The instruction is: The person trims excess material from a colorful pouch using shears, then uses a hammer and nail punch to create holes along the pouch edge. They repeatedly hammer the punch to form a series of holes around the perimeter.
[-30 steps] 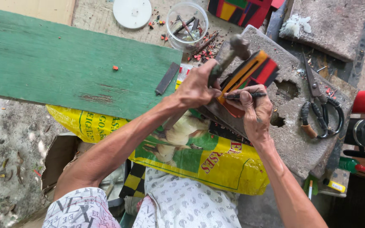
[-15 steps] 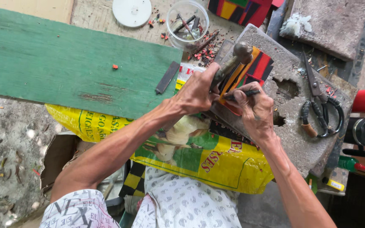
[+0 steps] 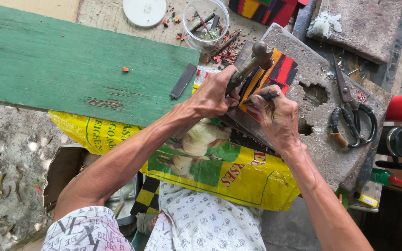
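My left hand [image 3: 210, 95] is shut on the handle of a small hammer [image 3: 250, 65]. Its round metal head [image 3: 262, 49] hangs just above a striped red, orange and black piece [image 3: 282, 69] that lies on a rough grey stone block [image 3: 322, 125]. My right hand [image 3: 278, 116] rests on the same piece and pinches a thin dark pointed tool [image 3: 265, 97], held low with its tip hidden among my fingers. The two hands almost touch.
A green board [image 3: 70, 69] with a flat dark metal strip [image 3: 183, 81] lies to the left. A clear cup of small tools [image 3: 205, 18] and a white lid [image 3: 144, 10] sit behind. Scissors [image 3: 350, 111] lie on the block; a yellow sack [image 3: 219, 172] covers my lap.
The hammer head dipped toward the striped piece half a second ago and has come back up a little. My right hand with the thin tool has barely shifted.
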